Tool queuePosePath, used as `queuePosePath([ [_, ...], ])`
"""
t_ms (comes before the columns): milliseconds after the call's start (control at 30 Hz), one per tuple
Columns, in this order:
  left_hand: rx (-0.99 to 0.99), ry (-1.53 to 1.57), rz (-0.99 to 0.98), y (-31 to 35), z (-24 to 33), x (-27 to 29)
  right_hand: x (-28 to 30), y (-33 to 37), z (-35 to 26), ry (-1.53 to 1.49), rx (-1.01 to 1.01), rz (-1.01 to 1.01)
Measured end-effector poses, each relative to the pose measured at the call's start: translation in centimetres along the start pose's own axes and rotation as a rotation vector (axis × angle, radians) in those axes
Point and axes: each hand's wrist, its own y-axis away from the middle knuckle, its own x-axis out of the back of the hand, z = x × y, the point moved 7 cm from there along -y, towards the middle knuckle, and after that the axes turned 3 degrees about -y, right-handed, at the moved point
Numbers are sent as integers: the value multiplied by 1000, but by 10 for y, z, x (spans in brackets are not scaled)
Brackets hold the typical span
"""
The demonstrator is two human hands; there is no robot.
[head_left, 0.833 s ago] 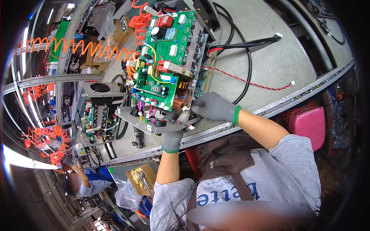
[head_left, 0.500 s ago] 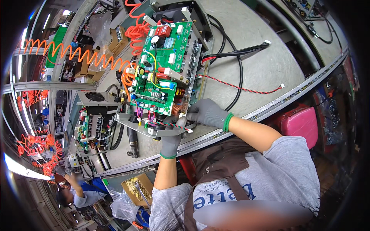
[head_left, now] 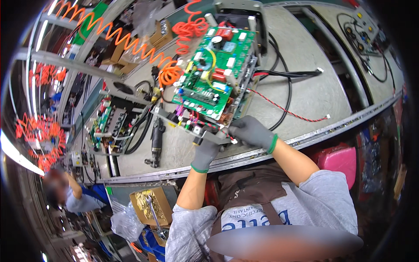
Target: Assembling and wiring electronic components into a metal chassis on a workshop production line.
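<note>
Both my hands, in grey gloves with green cuffs, are at the near end of an open electronic unit with a green circuit board (head_left: 238, 48) on top. My left hand (head_left: 205, 156) grips a grey metal panel (head_left: 162, 115) from below; the panel is tilted and wired to the unit. Beside it, my right hand (head_left: 254, 132) is closed at the unit's near corner, by a copper coil. Whatever its fingertips pinch is hidden. A short twisted wire's white connector (head_left: 234, 141) hangs between the hands. A longer red-black twisted wire (head_left: 286, 107) runs right across the bench.
On the left stand a second open unit (head_left: 107, 124) and a black power tool (head_left: 156, 139). Orange coiled hose (head_left: 169, 72) hangs behind. Black cable (head_left: 290, 87) loops to the right. Below are a box of brass-coloured parts (head_left: 166, 203), a wrench (head_left: 151, 205) and a pink seat (head_left: 336, 161). Another person (head_left: 83, 201) works far left.
The whole view has shifted, so the unit and bench appear further right and lower. Both hands stay at the unit's near corner, the left still gripping the panel.
</note>
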Motion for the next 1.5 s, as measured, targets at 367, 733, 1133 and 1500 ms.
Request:
queuePosePath([
  [367,-223,117,78,-6,-16,1,-3,1,8,20,35,48],
  [733,-422,-385,461,32,19,64,-1,2,9,96,32,90],
  [1133,404,-1035,547,-31,-74,216,5,-8,4,460,183,154],
  [1500,-103,-761,518,-19,35,228,75,22,-304,967,711,307],
])
